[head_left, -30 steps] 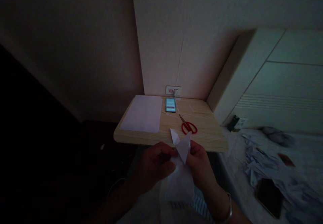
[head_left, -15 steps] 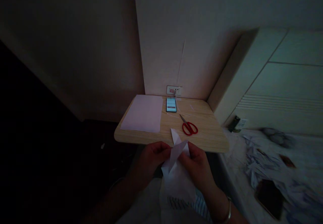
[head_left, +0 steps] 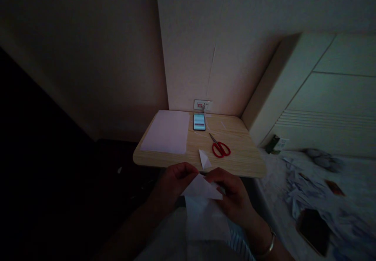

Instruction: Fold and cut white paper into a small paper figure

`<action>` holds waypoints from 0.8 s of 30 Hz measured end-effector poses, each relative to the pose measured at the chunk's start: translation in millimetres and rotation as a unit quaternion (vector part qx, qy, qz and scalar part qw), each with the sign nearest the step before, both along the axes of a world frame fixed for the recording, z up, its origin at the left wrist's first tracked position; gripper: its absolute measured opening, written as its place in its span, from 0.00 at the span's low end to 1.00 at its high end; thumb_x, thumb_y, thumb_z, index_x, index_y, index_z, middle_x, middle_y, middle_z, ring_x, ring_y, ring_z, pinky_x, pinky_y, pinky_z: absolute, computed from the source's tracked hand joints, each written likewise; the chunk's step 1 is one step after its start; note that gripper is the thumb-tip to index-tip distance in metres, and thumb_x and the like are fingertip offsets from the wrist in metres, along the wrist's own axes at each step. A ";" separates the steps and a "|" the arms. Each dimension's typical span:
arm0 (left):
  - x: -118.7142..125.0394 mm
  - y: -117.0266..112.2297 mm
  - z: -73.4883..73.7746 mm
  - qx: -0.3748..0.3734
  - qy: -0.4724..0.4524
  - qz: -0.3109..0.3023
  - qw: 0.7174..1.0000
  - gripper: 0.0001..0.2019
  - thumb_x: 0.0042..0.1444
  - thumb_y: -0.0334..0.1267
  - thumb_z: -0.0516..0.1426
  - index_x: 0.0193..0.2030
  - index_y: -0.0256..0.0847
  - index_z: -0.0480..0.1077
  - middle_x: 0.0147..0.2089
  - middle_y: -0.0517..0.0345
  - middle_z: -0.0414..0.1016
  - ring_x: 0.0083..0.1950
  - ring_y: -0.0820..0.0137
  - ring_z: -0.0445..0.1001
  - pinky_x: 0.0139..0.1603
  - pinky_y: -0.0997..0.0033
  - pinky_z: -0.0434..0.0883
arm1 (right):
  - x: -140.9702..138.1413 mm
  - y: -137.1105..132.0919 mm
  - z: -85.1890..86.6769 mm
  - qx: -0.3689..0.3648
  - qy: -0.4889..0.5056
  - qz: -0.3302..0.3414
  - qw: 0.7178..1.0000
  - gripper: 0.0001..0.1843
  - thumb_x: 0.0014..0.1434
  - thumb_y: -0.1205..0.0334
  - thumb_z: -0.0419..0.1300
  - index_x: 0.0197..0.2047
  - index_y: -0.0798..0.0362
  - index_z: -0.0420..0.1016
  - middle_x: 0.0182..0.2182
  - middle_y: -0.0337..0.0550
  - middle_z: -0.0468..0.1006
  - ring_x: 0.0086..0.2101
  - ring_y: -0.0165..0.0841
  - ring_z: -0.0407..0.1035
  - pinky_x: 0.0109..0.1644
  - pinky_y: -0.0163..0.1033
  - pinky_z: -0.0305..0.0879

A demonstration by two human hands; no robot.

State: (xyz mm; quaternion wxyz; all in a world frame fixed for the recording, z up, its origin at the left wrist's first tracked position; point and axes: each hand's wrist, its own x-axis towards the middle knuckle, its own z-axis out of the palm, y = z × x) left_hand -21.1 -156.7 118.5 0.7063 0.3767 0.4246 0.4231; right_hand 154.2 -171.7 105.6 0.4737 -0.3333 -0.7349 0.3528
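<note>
Between my hands is a sheet of white paper [head_left: 202,188], its top folded into a triangular flap and its lower part hanging over my lap. My left hand [head_left: 178,182] pinches the paper near the flap's peak. On the other side, my right hand [head_left: 235,194] grips the flap's right edge, thumb hidden in part behind it. Just beyond my hands, a small folded paper piece [head_left: 205,160] lies at the table's front edge. Scissors with red handles [head_left: 221,149] rest to the right of it, blades pointing away.
The small wooden table [head_left: 241,155] holds a stack of white paper [head_left: 167,131] and a lit phone [head_left: 199,122]. Behind it, a socket [head_left: 202,105] is set in the wall. At right, a bed [head_left: 282,186] bears a dark tablet-like object [head_left: 313,229] and a small box [head_left: 276,144].
The paper in my hands has turned and its flap now lies flatter, as a wide triangle. My right hand has shifted its hold. The small folded piece is now in fuller view.
</note>
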 end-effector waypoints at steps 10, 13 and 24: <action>-22.7 -2.8 13.3 0.406 0.188 -0.119 0.886 0.07 0.54 0.28 0.54 0.33 0.38 0.73 0.31 0.57 0.72 0.31 0.75 0.70 0.32 0.78 0.65 | 8.5 -1.6 7.8 0.066 -0.016 0.087 0.994 0.16 0.58 0.72 0.51 0.45 0.49 0.73 0.38 0.45 0.77 0.39 0.33 0.71 0.42 0.38 0.67; -23.8 -2.1 16.2 0.452 0.223 -0.114 0.856 0.08 0.52 0.25 0.53 0.33 0.37 0.72 0.32 0.56 0.72 0.33 0.75 0.72 0.34 0.77 0.66 | 8.2 -3.0 11.2 0.044 -0.018 0.092 0.995 0.14 0.60 0.69 0.51 0.45 0.51 0.73 0.39 0.47 0.77 0.41 0.34 0.71 0.43 0.39 0.67; -21.4 -0.8 15.1 0.487 0.285 -0.121 0.817 0.08 0.57 0.30 0.52 0.38 0.38 0.73 0.34 0.55 0.75 0.35 0.74 0.73 0.37 0.78 0.68 | 0.7 1.6 13.5 -0.141 -0.069 0.000 0.988 0.10 0.57 0.58 0.59 0.29 0.55 0.76 0.24 0.40 0.77 0.25 0.27 0.68 0.29 0.31 0.63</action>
